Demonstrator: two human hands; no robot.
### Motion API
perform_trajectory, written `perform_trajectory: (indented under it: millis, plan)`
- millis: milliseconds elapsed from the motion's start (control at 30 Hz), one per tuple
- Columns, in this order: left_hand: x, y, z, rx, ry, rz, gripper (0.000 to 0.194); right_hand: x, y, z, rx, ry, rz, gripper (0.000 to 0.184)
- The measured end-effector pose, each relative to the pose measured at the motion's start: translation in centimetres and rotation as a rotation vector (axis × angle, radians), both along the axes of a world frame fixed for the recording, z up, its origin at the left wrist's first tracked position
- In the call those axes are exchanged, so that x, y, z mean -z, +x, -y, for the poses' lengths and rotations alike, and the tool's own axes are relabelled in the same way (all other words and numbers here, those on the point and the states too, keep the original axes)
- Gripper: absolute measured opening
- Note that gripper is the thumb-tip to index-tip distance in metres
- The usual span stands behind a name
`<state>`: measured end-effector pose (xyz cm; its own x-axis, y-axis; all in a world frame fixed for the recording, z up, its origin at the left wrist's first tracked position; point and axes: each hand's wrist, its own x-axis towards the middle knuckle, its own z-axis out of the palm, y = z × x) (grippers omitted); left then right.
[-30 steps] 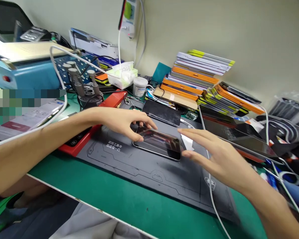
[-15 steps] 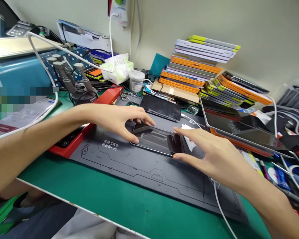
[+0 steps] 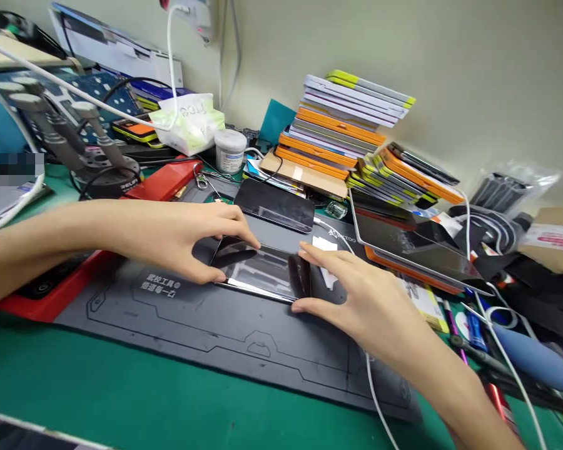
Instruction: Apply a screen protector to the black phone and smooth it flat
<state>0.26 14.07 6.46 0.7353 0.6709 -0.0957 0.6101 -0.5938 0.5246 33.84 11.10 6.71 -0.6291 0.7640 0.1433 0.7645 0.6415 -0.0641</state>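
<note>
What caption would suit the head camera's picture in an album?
Two bare hands at the ends of a glossy black phone on a dark work mat.

bright, diffuse light; white glare streaks the phone [image 3: 263, 274]; outer edges look stretched and softly blurred.

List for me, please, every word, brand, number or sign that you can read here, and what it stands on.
"RELI", its end unclear, on the round tool stand.
"工具", within white lettering on the grey mat; the rest is uncertain.
"TOO", ending a logo on the same mat.
Too small or blurred: markings on the white jar, tissue pack, cardboard box and red device.
</note>
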Motion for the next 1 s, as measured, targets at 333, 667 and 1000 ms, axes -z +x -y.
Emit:
perform_trajectory:
  millis: [333,667,1000]
  plan:
    - [-0.4,0.1,0.0,0.044,0.037,-0.020,0.045,0.3,-0.4,0.2,-0.037,0.073,0.025,0.072]
    - [-0.1,-0.4,0.4,-0.003,0.052,-0.132,0.046,0.8,0.0,0.5,-0.068,0.047,-0.009,0.066]
    - [-0.4,0.2,0.7,0.017,0.110,-0.176,0.044,0.6,0.7,0.2,-0.091,-0.038,-0.016,0.066]
